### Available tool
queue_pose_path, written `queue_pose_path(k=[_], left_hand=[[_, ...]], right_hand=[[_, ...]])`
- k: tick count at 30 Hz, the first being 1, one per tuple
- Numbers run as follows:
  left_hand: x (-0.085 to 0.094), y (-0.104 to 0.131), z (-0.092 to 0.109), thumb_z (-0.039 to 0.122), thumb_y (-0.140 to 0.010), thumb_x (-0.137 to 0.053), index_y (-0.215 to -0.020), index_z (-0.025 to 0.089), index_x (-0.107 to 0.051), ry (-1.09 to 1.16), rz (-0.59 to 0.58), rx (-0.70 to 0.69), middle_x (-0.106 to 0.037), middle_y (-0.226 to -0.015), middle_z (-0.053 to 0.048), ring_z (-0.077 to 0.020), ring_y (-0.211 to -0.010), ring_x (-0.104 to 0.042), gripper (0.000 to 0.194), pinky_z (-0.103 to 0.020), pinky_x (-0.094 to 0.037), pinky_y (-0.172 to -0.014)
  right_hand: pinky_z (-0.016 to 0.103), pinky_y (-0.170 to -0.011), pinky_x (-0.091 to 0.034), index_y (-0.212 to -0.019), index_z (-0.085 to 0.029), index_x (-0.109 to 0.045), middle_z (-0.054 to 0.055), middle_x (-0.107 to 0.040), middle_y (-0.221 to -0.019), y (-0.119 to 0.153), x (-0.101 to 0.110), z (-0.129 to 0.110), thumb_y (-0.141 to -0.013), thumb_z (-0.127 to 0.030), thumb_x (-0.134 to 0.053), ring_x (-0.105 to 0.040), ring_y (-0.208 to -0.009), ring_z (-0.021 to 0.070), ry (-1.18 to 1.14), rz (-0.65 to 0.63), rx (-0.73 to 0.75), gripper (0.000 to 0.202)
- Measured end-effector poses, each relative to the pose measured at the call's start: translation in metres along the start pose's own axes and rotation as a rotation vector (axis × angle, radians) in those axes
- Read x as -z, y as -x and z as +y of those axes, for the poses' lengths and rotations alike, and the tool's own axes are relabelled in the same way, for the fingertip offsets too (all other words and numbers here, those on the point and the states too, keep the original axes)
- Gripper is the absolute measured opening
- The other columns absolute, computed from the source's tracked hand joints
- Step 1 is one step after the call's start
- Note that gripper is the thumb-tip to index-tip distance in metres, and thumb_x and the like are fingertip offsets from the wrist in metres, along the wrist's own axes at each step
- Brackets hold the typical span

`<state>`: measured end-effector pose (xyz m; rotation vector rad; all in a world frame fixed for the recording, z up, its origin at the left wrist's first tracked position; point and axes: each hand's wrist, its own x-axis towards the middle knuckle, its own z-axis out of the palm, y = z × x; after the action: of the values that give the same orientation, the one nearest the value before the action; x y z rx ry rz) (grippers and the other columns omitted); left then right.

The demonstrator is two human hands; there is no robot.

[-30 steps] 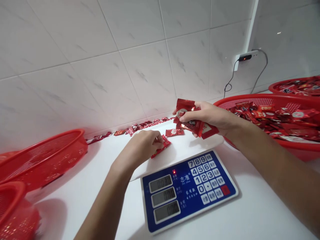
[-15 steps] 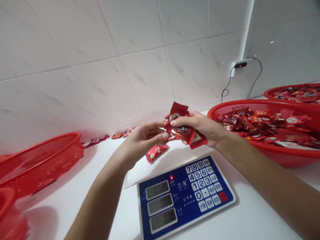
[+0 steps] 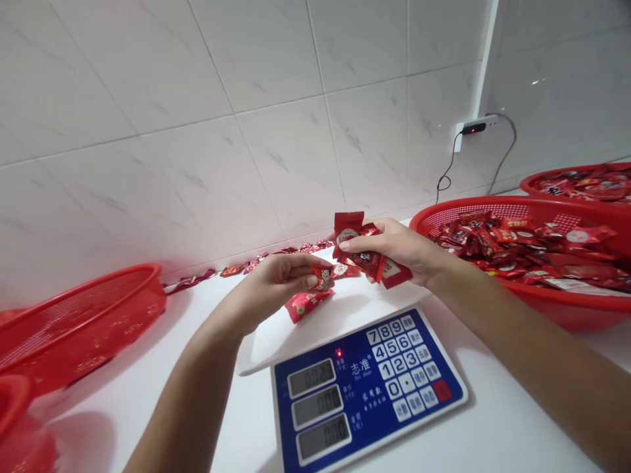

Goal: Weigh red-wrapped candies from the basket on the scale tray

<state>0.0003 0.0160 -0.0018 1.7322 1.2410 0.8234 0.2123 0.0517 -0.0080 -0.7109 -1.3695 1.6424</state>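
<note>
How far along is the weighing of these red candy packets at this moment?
Early. Done: one red packet lies on the scale's white pan, and the top display shows a low reading. In hand: the left hand pinches a small packet above the pan; the right hand has its grip on a bunch of packets. Left: the heaped red basket beside the scale is full.

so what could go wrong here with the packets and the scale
1. The right hand grips a loose bunch of red packets above the back of the scale's white platform; one could slip out and land there unplanned.
2. The left hand pinches a single packet just above the packet on the platform; brushing it or the platform might disturb the top display.
3. The full basket sits close to the right forearm, so a bump could spill packets.
</note>
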Motion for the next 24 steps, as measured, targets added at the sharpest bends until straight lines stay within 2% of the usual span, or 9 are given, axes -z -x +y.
queue_pose_path(k=[2, 4, 7, 9, 12, 15, 17, 21, 24], left_hand=[[0.0, -0.002, -0.002, 0.032, -0.073, -0.075, -0.102, 0.017, -0.072, -0.02, 0.048, -0.022, -0.077, -0.095, -0.007, -0.0231, -0.094, -0.072, 0.032, -0.037, -0.056, -0.088], [0.001, -0.004, -0.004, 0.032, -0.074, -0.073, -0.103, 0.018, -0.071, -0.093, 0.157, -0.075, -0.076, -0.099, -0.008, -0.0233, -0.095, -0.071, 0.033, -0.038, -0.055, -0.088], [0.002, -0.006, -0.008, 0.025, -0.075, -0.072, -0.095, 0.019, -0.07, -0.382, 0.407, -0.145, -0.076, -0.094, -0.007, -0.024, -0.091, -0.07, 0.022, -0.039, -0.054, -0.085], [0.003, -0.008, -0.012, 0.018, -0.075, -0.07, -0.086, 0.02, -0.07, -0.614, 0.499, -0.137, -0.076, -0.086, -0.006, -0.0248, -0.085, -0.07, 0.011, -0.038, -0.052, -0.079], [0.004, -0.01, -0.018, 0.014, -0.076, -0.067, -0.079, 0.023, -0.072, -0.807, 0.41, -0.099, -0.078, -0.085, -0.004, -0.026, -0.082, -0.071, 0.011, -0.036, -0.051, -0.074], [0.006, -0.012, -0.022, 0.015, -0.081, -0.062, -0.086, 0.025, -0.076, -0.844, 0.305, -0.076, -0.08, -0.092, -0.005, -0.0277, -0.087, -0.073, 0.018, -0.036, -0.052, -0.076], [0.005, -0.011, -0.02, 0.017, -0.084, -0.058, -0.092, 0.023, -0.077, -0.838, 0.328, -0.083, -0.079, -0.099, -0.007, -0.0295, -0.093, -0.073, 0.021, -0.038, -0.053, -0.08], [-0.006, -0.001, 0.001, 0.04, -0.092, -0.056, -0.106, 0.022, -0.073, -0.558, 0.431, -0.264, -0.077, -0.108, -0.009, -0.0269, -0.102, -0.071, 0.029, -0.038, -0.053, -0.086], [-0.018, 0.008, 0.017, 0.046, -0.087, -0.063, -0.108, 0.023, -0.071, -0.36, 0.362, -0.339, -0.078, -0.103, -0.006, -0.0228, -0.096, -0.072, 0.032, -0.033, -0.056, -0.082]], right_hand=[[0.017, -0.052, -0.049, -0.075, -0.013, -0.072, 0.003, -0.07, -0.068, 0.0, 0.001, -0.001, -0.079, -0.01, -0.074, -0.063, -0.057, 0.0087, -0.006, -0.012, -0.003, 0.006], [0.017, -0.053, -0.05, -0.076, -0.013, -0.072, 0.004, -0.071, -0.07, 0.0, 0.002, -0.002, -0.079, -0.01, -0.073, -0.064, -0.06, 0.0094, -0.008, -0.014, -0.006, 0.004], [0.017, -0.047, -0.046, -0.076, -0.012, -0.071, 0.003, -0.068, -0.066, 0.0, 0.003, -0.003, -0.079, -0.012, -0.073, -0.06, -0.055, 0.0092, 0.039, -0.006, -0.021, 0.004], [0.018, -0.043, -0.043, -0.078, -0.012, -0.071, 0.002, -0.065, -0.063, -0.001, 0.004, -0.003, -0.079, -0.012, -0.073, -0.057, -0.052, 0.0089, 0.094, 0.0, -0.035, 0.002], [0.018, -0.043, -0.044, -0.085, -0.013, -0.071, 0.003, -0.066, -0.067, -0.002, 0.004, -0.001, -0.081, -0.014, -0.071, -0.057, -0.054, 0.0096, 0.181, -0.036, -0.045, 0.004], [0.019, -0.042, -0.044, -0.088, -0.014, -0.069, 0.004, -0.067, -0.073, -0.003, 0.006, 0.003, -0.083, -0.02, -0.07, -0.057, -0.054, 0.0102, 0.253, -0.071, -0.054, 0.008], [0.02, -0.04, -0.042, -0.092, -0.015, -0.068, 0.004, -0.067, -0.077, -0.005, 0.008, 0.006, -0.082, -0.022, -0.071, -0.057, -0.054, 0.0106, 0.272, -0.08, -0.053, 0.013], [0.02, -0.047, -0.047, -0.105, -0.02, -0.068, 0.003, -0.068, -0.083, -0.006, 0.007, 0.011, -0.083, -0.02, -0.069, -0.061, -0.063, 0.0121, 0.278, -0.128, -0.029, 0.022], [0.02, -0.058, -0.05, -0.103, -0.019, -0.069, 0.004, -0.069, -0.088, -0.006, 0.003, 0.013, -0.083, -0.018, -0.068, -0.064, -0.075, 0.013, 0.313, -0.2, -0.004, 0.021]])
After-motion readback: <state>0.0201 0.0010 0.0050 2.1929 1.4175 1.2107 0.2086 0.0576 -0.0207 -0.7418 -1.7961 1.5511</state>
